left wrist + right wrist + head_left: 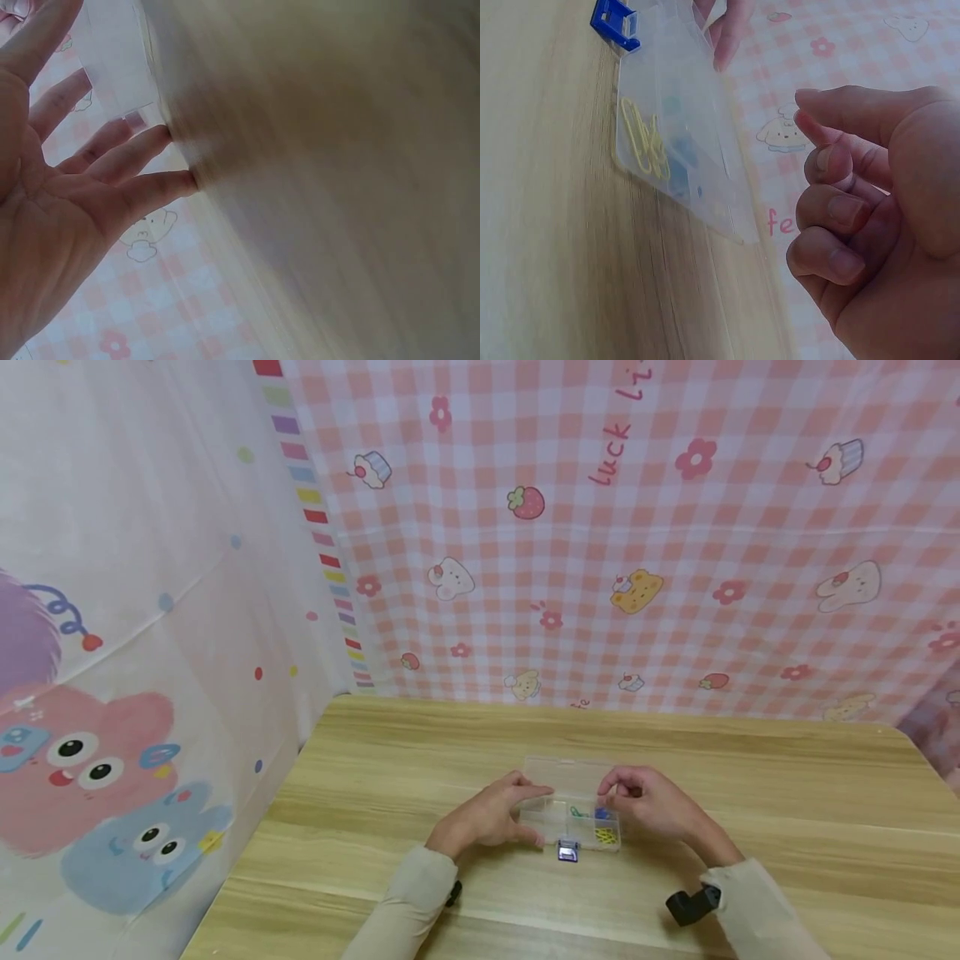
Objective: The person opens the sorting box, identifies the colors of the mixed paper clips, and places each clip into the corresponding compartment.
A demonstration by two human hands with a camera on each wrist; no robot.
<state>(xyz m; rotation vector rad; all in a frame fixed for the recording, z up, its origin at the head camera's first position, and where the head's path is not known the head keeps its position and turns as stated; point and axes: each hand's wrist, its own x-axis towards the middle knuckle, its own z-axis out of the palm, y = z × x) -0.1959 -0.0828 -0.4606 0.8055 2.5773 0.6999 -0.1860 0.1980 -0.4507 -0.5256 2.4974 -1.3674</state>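
Observation:
A clear plastic compartment box (555, 831) lies on the table with its transparent lid (566, 770) folded back. Yellow paper clips (606, 836), blue clips (602, 814) and a green clip (578, 812) sit in separate compartments. At the front edge sticks out a blue latch (567, 852). My left hand (495, 810) holds the box's left end, thumb at the front and index finger at the back; two fingertips (187, 180) touch the table. Above the blue clips, my right hand (648, 802) has thumb and index tips together and the others curled; nothing shows between them.
The wooden table (420, 743) reaches back to a pink checked cloth (525, 543). On the left hangs a white cloth (150, 610) with cartoon figures. A black wrist device (692, 905) is strapped on the right forearm.

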